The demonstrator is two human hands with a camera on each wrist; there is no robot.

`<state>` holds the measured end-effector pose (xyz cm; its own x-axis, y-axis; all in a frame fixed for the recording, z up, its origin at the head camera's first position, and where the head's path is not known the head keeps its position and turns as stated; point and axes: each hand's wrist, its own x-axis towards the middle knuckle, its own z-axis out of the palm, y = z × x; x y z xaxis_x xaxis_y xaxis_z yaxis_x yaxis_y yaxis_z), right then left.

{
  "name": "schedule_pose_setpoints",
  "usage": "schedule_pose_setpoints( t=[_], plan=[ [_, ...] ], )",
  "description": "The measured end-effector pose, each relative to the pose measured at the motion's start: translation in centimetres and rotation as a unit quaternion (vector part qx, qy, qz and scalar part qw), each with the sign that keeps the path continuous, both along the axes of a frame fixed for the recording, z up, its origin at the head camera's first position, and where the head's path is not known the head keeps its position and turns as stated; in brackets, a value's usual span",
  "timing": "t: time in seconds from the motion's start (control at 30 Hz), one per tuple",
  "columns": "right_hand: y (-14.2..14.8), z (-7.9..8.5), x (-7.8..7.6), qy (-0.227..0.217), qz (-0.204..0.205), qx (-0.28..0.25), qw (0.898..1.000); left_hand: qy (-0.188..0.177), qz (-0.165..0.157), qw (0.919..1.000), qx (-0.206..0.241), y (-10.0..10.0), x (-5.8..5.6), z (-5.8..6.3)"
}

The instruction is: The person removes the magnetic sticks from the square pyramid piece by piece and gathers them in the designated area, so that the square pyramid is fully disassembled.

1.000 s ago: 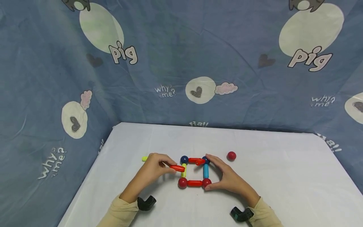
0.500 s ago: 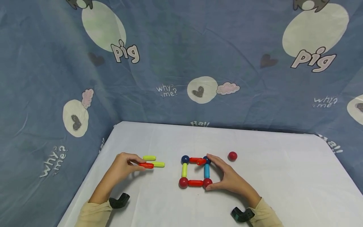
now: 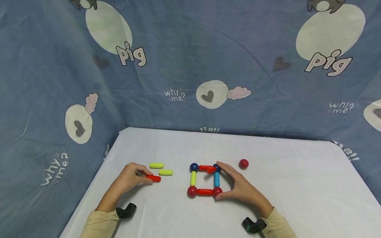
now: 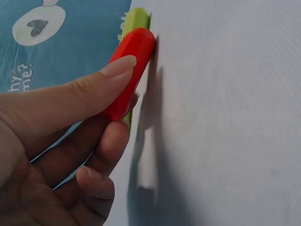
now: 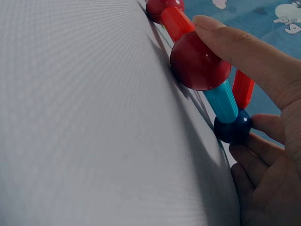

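Observation:
My left hand (image 3: 132,177) pinches a red rod (image 3: 153,178) between thumb and fingers, low by two yellow-green rods (image 3: 156,165). In the left wrist view the thumb lies along the red rod (image 4: 134,52), with a yellow-green rod behind it. My right hand (image 3: 238,185) spans the right side of a ball-and-rod square (image 3: 204,192), thumb on a red ball (image 5: 200,61), fingers at a blue ball (image 5: 233,126). A light-blue rod (image 5: 221,101) joins these balls. Another red rod (image 3: 211,169) sticks up from the blue corner ball.
A loose red ball (image 3: 243,163) lies on the white table (image 3: 297,185), behind and right of the square. A blue patterned cloth (image 3: 178,66) hangs at the back and left. Black wrist devices (image 3: 126,211) sit on both forearms.
My left hand has carried the red rod left, away from the square's left side to the yellow-green rods, then slightly nearer the front. My right hand keeps its place on the square.

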<state>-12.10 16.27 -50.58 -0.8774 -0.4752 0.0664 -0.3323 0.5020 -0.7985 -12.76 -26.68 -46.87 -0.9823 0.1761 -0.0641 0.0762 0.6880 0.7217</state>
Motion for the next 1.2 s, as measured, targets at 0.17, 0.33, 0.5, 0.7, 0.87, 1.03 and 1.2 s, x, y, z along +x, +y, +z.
schedule_pose_setpoints(
  t=[0.17,0.33,0.5,0.7,0.87,1.03,1.2],
  plan=[
    [0.0,0.0,0.0,-0.002,0.0,0.002,1.0,-0.004,-0.001,1.0,-0.002,-0.1,0.0,-0.2],
    [0.1,0.0,0.0,0.0,0.001,0.004,1.0,-0.007,0.005,1.0,-0.004,-0.2,-0.1,-0.3],
    [0.1,-0.1,0.0,0.001,0.001,0.002,1.0,-0.007,0.01,0.9999,-0.009,-0.1,0.0,-0.2],
    [0.1,0.0,0.0,-0.001,0.001,0.001,1.0,-0.008,0.016,0.9998,-0.01,0.3,0.2,0.0],
    [0.1,0.0,0.0,0.002,0.0,0.005,1.0,-0.003,0.01,0.9998,-0.019,0.3,0.1,0.2],
    [0.1,0.0,0.0,0.003,0.0,0.008,1.0,0.027,-0.008,0.9992,-0.028,0.3,0.3,0.6],
    [0.1,-0.1,0.0,0.005,0.001,0.007,1.0,0.047,-0.023,0.9986,-0.007,1.1,0.4,1.4]
  ],
)
